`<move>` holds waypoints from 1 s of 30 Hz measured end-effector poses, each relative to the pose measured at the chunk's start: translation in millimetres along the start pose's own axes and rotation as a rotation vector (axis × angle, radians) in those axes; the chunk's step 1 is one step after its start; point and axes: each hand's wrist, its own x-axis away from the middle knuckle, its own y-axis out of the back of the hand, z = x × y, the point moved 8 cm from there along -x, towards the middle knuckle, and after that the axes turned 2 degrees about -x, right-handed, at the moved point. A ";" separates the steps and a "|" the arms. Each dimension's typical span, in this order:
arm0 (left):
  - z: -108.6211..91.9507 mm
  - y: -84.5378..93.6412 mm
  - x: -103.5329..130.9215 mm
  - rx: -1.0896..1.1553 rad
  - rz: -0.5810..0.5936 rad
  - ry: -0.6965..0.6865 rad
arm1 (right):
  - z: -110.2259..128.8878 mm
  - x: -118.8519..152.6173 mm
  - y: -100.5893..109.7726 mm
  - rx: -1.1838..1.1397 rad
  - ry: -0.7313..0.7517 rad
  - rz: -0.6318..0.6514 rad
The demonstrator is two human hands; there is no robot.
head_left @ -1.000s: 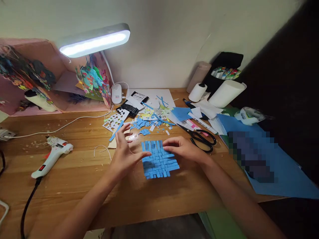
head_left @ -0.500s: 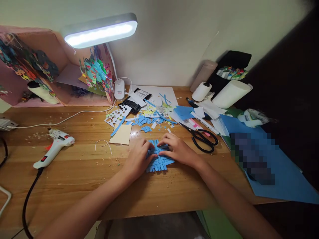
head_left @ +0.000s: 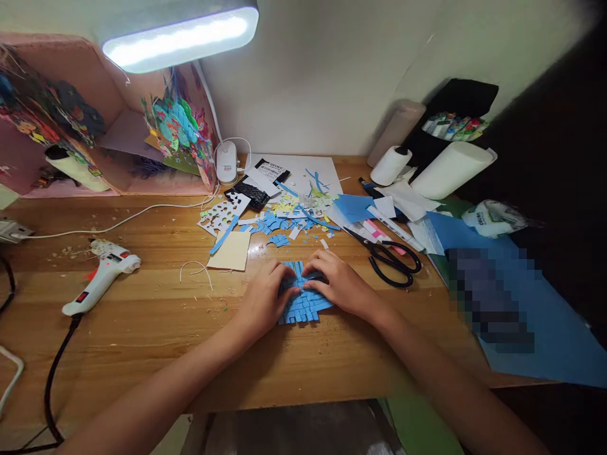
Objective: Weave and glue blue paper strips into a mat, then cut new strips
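A small mat of woven blue paper strips (head_left: 303,308) lies flat on the wooden desk, its front edge cut into uneven tabs. My left hand (head_left: 266,292) grips its left side, thumb and fingers curled over the weave. From the right, my right hand (head_left: 342,282) pinches at the strips near the mat's upper middle, thumb close to the left thumb. Parts of the mat are hidden beneath both hands. Just behind them lie blue paper scraps (head_left: 279,240) and a cream card (head_left: 231,251) with a blue strip across it.
Black-handled scissors (head_left: 391,262) lie to the right of my hands. A white hot glue gun (head_left: 102,275) with a black cord rests at left. Behind are a pink box (head_left: 118,114), a lit lamp (head_left: 184,41) and paper rolls (head_left: 453,169). Blue sheets (head_left: 554,316) cover the right side.
The camera view has tilted and shifted slightly. Both hands stay on the woven paper mat, with only small finger movements along the strips.
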 end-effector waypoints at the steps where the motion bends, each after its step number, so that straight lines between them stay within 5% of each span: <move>1: 0.1 0.0 -0.2 0.004 0.000 0.003 | -0.2 -0.2 -0.3 -0.002 0.000 0.003; 22: 4.4 3.8 -3.3 0.018 -0.047 0.061 | -15.8 -3.5 2.3 -0.194 -0.124 -0.069; 30: 11.0 26.7 5.1 -0.339 -0.182 0.204 | -28.2 1.1 4.4 -0.206 -0.259 -0.102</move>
